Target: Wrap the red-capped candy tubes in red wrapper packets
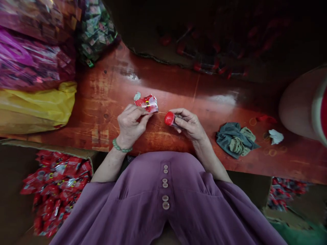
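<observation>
My left hand (133,122), with a green bead bracelet on its wrist, pinches the lower edge of a small red and pink printed plastic packet (146,103) over the table. A short gap to the right, my right hand (189,123) grips a small clear container with a rounded red cap (169,118). The cap points left toward the packet, and my fingers hide part of the container's body. Just behind the packet lies a small pale crumpled scrap (137,96).
Stuffed bags, one yellow (38,109), stand at the left. Red packets (60,180) fill a carton below the table. A dark box holds red-ended containers (206,64) at the back. Right are a grey-green cloth (236,139), white scrap (276,136), rubber bands and a large tub (297,102).
</observation>
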`<state>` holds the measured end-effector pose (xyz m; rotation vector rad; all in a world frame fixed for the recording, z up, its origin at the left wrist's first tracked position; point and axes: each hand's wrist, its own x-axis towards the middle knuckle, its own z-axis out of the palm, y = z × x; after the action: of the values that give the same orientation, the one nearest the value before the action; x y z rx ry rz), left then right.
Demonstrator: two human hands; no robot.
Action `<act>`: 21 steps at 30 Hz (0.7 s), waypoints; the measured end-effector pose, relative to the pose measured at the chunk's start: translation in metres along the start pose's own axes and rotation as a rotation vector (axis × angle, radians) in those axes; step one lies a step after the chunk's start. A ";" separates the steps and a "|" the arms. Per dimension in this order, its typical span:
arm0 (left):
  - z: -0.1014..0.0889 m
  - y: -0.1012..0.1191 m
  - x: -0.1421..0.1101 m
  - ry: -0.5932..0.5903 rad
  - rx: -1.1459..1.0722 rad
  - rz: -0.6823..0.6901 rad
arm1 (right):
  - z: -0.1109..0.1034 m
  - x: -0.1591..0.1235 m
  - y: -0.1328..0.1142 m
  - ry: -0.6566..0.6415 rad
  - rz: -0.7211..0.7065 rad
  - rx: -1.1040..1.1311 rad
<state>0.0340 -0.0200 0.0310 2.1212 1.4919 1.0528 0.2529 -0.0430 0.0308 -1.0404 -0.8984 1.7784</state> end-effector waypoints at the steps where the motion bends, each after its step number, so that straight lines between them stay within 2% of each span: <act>1: -0.001 0.003 0.000 -0.003 -0.013 -0.008 | 0.000 -0.001 -0.002 -0.015 0.008 -0.001; 4: -0.001 0.008 -0.003 -0.012 -0.039 0.028 | -0.001 -0.005 -0.009 -0.078 0.062 0.024; 9: -0.003 0.012 -0.005 -0.025 -0.072 0.211 | -0.006 -0.005 -0.018 -0.163 0.141 0.050; 14: -0.006 0.015 -0.007 -0.006 -0.125 0.371 | -0.010 0.000 -0.025 -0.327 0.215 0.030; 18: -0.008 0.014 -0.012 -0.050 -0.136 0.453 | -0.012 0.004 -0.024 -0.418 0.287 0.100; 21: -0.009 0.012 -0.015 -0.074 -0.146 0.488 | -0.014 0.007 -0.020 -0.441 0.337 0.120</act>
<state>0.0327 -0.0397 0.0390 2.4442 0.8478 1.1786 0.2698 -0.0271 0.0405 -0.7645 -0.8971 2.3746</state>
